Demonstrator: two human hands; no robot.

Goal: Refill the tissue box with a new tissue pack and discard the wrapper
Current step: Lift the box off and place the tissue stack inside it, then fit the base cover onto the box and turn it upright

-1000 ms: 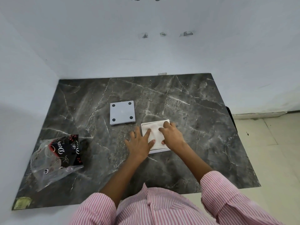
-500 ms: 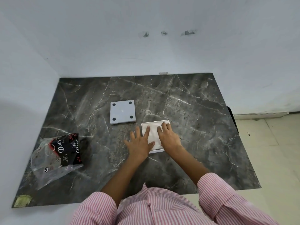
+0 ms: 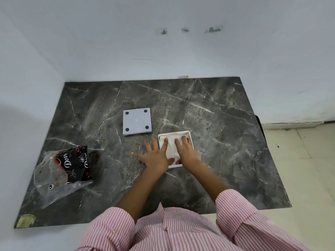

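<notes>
A white square tissue box (image 3: 189, 133) lies open on the dark marble table (image 3: 226, 142), with a stack of white tissues (image 3: 171, 147) inside. My right hand (image 3: 186, 151) presses flat on the tissues, fingers spread. My left hand (image 3: 156, 155) lies flat with fingers apart, one fingertip on the tissues and the rest on the table left of the box. The grey box lid (image 3: 136, 121) lies bottom-up behind and left of the box. The empty clear and black wrapper (image 3: 63, 171) lies at the table's left side.
White walls close off the table at the back and left. A greenish patch (image 3: 25, 220) marks the front left corner. Light floor tiles (image 3: 299, 160) lie beyond the table's right edge.
Both hands have shifted slightly on the tissues; the left hand has slid a little leftward, so most of it now rests on the table. Box, lid and wrapper are unmoved.
</notes>
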